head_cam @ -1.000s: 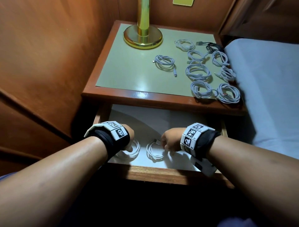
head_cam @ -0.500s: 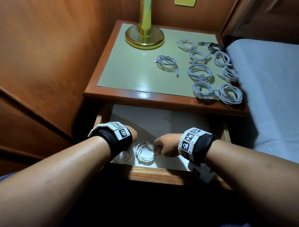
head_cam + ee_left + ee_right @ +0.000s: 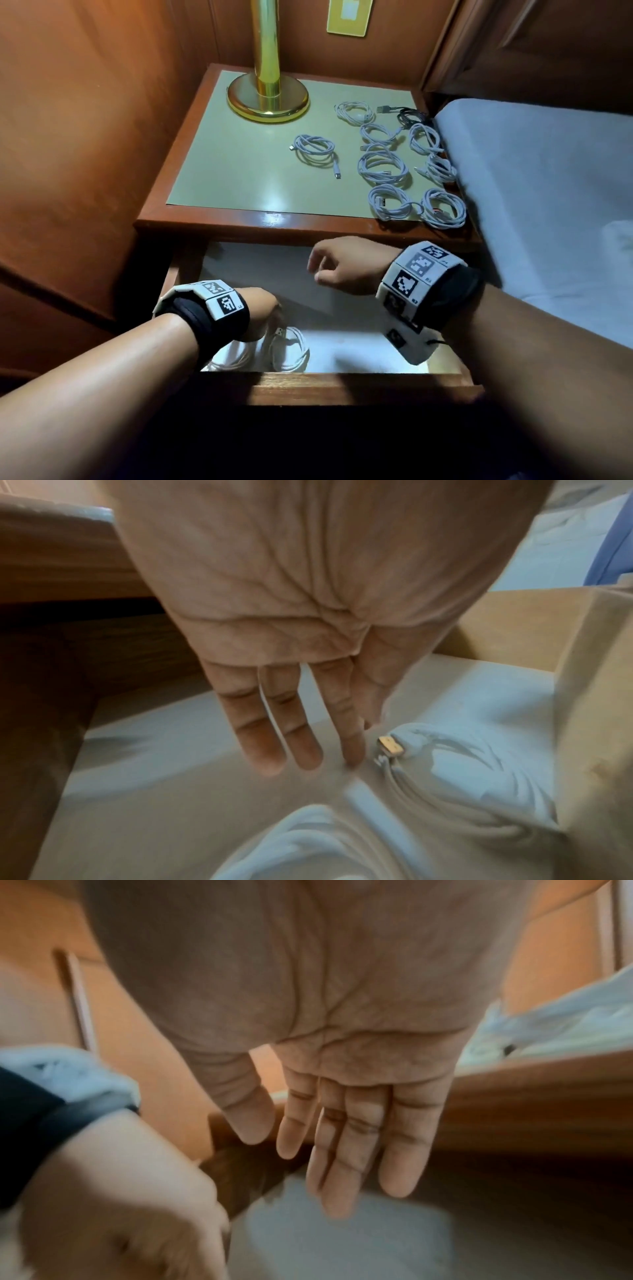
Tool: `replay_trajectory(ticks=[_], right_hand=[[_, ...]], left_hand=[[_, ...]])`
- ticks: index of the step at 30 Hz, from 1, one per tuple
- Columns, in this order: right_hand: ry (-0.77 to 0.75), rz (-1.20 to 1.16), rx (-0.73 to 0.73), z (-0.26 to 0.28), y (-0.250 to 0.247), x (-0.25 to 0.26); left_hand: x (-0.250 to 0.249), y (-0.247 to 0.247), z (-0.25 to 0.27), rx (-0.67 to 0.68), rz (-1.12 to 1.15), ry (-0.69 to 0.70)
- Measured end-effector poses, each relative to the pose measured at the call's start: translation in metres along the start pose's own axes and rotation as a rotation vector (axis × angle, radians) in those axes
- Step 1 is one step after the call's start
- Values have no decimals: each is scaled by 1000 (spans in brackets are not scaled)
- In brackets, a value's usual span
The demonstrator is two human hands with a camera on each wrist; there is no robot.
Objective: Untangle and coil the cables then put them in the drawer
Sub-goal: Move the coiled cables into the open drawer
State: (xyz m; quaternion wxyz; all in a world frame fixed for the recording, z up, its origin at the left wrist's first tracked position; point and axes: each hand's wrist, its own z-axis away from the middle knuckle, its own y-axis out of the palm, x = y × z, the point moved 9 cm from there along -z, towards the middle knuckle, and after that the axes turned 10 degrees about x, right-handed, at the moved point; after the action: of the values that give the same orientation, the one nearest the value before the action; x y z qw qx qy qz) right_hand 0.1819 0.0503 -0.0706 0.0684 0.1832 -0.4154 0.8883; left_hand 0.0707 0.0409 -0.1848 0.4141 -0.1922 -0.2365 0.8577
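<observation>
Two coiled white cables lie side by side in the front left corner of the open drawer (image 3: pixel 342 387): one cable (image 3: pixel 289 349) with its USB plug (image 3: pixel 390 746) showing, and another coil (image 3: pixel 233 358) half under my left wrist. My left hand (image 3: pixel 270 306) hovers just above them with straight fingers (image 3: pixel 308 750); one fingertip is close beside the plug. My right hand (image 3: pixel 318 267) hangs raised over the middle of the drawer, and its relaxed fingers (image 3: pixel 342 1164) hold nothing. Several more coiled white cables (image 3: pixel 383 168) lie on the nightstand top.
A brass lamp base (image 3: pixel 267 99) stands at the back of the nightstand. One coil (image 3: pixel 315 150) lies apart near the middle, and a black cable (image 3: pixel 411 116) sits at the back right. A bed (image 3: pixel 548 205) borders the right, wood panelling the left. The drawer's white liner (image 3: pixel 359 346) is bare on the right.
My right hand has let go of the coiled cable beside the first one and risen up and back. My left hand stays low over the two coils.
</observation>
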Motion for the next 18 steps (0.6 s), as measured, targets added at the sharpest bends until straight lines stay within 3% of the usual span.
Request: replay_trajectory(ticks=[3, 9, 11, 15, 18], right_hand=[[40, -88, -216, 33, -46, -30], [355, -254, -681, 111, -97, -144], [459, -304, -784, 130, -100, -179], [574, -383, -828, 143, -100, -218], [586, -397, -750, 124, -95, -230]], left_hand=[[-6, -22, 9, -125, 72, 1], [-35, -98, 65, -705, 287, 108], [-32, -120, 83, -833, 450, 100], [-3, -165, 81, -910, 717, -49], [14, -199, 50, -841, 871, -135]])
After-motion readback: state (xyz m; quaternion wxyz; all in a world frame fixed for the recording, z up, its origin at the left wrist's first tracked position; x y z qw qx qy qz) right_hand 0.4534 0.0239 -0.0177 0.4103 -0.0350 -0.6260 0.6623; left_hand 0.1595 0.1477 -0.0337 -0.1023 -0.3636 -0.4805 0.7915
